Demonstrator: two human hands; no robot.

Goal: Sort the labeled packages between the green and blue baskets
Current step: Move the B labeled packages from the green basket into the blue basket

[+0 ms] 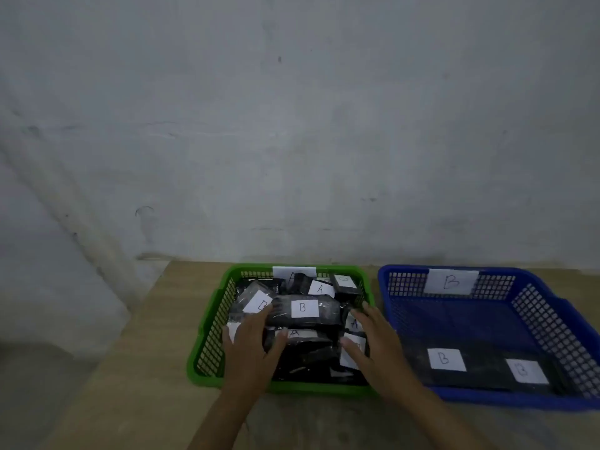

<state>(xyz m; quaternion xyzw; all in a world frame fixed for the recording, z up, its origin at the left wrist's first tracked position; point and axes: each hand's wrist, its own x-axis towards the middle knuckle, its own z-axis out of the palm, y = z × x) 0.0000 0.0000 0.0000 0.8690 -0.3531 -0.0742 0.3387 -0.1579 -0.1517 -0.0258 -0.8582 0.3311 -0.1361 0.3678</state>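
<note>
A green basket (207, 336), tagged A on its back wall, holds several black wrapped packages with white A or B labels. On top lies a long black package labelled B (303, 311). My left hand (251, 347) touches its left end with fingers spread and straight. My right hand (368, 341) is at its right end, fingers extended over the pile. To the right stands the blue basket (532, 316), tagged B, with two flat black packages labelled B (446, 360) (527, 371) lying at its front.
Both baskets sit side by side on a wooden table (136, 368) pushed against a grey wall. The table's left edge runs diagonally at the lower left. Bare wood lies left of the green basket and in front of both.
</note>
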